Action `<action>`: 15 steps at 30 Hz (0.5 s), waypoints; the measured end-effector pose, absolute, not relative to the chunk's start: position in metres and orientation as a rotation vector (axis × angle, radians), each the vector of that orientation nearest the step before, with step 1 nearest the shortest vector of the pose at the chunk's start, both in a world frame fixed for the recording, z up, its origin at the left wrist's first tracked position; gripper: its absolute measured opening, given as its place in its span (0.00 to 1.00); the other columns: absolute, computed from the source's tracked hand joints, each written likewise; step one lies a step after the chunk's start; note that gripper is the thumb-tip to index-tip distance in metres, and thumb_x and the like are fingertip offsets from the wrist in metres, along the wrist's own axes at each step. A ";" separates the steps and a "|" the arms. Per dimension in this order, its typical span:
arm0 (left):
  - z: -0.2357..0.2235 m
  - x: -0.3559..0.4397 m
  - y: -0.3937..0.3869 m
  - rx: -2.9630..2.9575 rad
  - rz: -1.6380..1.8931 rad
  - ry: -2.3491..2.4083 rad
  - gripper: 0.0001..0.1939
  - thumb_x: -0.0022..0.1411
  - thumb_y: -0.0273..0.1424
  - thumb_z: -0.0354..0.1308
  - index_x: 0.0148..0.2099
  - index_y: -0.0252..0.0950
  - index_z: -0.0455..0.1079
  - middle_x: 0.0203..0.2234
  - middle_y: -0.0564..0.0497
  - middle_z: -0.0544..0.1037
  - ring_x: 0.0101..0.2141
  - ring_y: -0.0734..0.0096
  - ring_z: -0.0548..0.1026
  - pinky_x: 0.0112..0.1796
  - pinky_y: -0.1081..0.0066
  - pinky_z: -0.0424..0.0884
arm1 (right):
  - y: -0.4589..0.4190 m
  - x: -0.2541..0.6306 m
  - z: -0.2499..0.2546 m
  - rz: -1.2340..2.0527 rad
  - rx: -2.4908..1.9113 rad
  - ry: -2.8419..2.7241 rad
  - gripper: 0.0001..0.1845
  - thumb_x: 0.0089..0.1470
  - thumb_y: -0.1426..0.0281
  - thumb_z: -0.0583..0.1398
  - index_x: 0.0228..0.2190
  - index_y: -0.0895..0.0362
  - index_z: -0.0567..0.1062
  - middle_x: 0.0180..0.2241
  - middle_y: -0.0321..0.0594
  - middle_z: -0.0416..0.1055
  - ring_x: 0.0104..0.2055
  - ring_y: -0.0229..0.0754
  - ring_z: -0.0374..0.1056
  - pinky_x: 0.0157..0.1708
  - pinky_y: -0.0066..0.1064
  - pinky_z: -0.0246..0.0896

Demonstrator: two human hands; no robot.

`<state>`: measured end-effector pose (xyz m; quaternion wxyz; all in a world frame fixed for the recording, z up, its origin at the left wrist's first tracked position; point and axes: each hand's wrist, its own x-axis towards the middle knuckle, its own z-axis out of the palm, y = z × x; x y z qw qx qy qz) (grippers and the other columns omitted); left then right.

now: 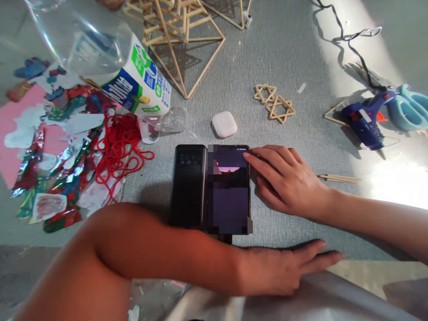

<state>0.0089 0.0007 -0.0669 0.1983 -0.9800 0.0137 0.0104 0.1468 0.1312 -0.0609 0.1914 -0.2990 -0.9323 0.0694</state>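
Both our left hand (281, 269) and right hand (289, 180) lie unclenched, gripping nothing; we should lightly touch the lit phone (229, 194) beside the latter.

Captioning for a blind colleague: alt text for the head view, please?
A person's right hand touches a lit phone lying beside a dark phone, the left hand near the edge of the table. Around them are red string, a plastic bottle, a wooden-stick frame and a blue glue gun.

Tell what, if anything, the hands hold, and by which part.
Nothing is held: the right hand touches the lit phone near its top right corner; the left hand appears empty.
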 end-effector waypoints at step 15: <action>-0.069 0.006 -0.001 -2.700 0.038 -0.015 0.27 0.66 0.32 0.40 0.24 0.49 0.76 0.76 0.66 0.66 0.80 0.64 0.53 0.78 0.47 0.52 | 0.131 0.146 -0.060 0.184 -0.849 -2.616 0.30 0.69 0.70 0.57 0.69 0.64 0.67 0.62 0.60 0.75 0.61 0.62 0.72 0.52 0.55 0.73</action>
